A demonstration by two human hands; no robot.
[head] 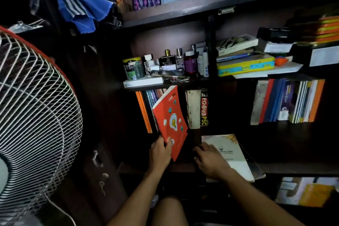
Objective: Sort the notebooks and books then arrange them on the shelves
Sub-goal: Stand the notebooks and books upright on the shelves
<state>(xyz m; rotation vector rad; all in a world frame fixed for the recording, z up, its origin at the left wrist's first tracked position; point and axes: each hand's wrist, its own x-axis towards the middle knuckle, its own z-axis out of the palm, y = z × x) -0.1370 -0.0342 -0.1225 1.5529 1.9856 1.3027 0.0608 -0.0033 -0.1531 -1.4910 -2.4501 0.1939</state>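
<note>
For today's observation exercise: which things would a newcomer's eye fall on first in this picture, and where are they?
The bright orange notebook, gripped at its lower corner by the left hand, stands tilted in front of the lower-left shelf's books. A big white fan grille fills the left edge. The right hand rests on a pale book lying flat.

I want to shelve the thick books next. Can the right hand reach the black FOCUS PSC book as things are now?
Probably yes. The right hand rests open on a pale book, just below the FOCUS PSC book, with nothing between them.

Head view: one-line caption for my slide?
Left hand holds red notebook at the shelf; right hand rests on pale book.
</note>
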